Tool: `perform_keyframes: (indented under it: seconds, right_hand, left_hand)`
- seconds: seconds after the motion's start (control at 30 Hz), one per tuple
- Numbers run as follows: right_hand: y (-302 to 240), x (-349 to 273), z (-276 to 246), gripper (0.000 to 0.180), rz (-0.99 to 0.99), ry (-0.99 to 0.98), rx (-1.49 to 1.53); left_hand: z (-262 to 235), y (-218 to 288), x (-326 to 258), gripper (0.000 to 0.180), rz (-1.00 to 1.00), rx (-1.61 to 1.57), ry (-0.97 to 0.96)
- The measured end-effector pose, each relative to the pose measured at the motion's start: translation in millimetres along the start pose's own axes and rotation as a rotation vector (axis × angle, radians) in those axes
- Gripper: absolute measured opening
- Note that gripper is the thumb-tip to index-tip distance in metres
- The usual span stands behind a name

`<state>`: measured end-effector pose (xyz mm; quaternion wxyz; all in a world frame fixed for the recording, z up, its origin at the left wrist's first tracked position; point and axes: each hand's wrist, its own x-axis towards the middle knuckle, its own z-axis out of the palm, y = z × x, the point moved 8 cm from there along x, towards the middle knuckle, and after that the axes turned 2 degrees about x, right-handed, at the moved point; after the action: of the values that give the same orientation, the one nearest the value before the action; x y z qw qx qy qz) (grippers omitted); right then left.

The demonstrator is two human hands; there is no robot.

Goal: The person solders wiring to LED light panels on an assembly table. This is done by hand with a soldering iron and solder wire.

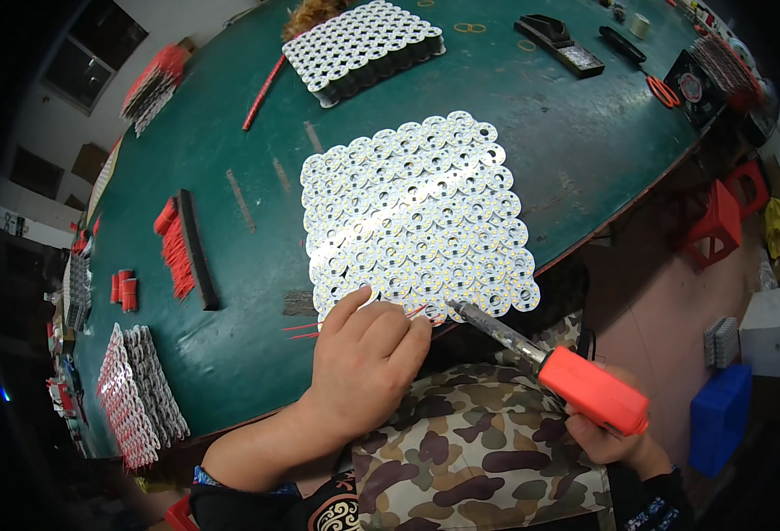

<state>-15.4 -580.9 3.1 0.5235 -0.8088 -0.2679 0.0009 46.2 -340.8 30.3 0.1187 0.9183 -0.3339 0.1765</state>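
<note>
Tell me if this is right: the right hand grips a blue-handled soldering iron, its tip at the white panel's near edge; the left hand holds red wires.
Wrong colour: the head view shows the soldering iron has an orange-red handle. The right hand grips it, tip at the white panel's near edge, and the left hand holds red wires.

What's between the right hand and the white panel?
The head view shows a soldering iron: the right hand grips its orange handle, and its metal barrel points toward the white panel.
</note>
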Motion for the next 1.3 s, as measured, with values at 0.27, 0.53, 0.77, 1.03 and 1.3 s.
perform_keyframes:
  seconds: [0.27, 0.53, 0.77, 1.03, 1.3]
  right_hand:
    - [-11, 6, 2, 0.069, -0.05, -0.003, -0.097]
    - [-8, 7, 5, 0.068, -0.049, -0.007, -0.033]
    - [-17, 14, 3, 0.059, -0.035, -0.034, -0.038]
    - [-10, 0, -6, 0.056, 0.092, -0.031, -0.073]
    - [-1, -12, -13, 0.058, 0.139, 0.019, -0.017]
  left_hand:
    - [2, 3, 1, 0.021, -0.012, 0.033, -0.059]
    - [3, 5, 2, 0.02, -0.018, 0.058, -0.071]
    - [3, 7, 4, 0.019, -0.017, 0.072, -0.077]
    - [3, 7, 3, 0.019, -0.022, 0.072, -0.079]
    - [-3, 6, 8, 0.022, -0.042, 0.013, -0.052]
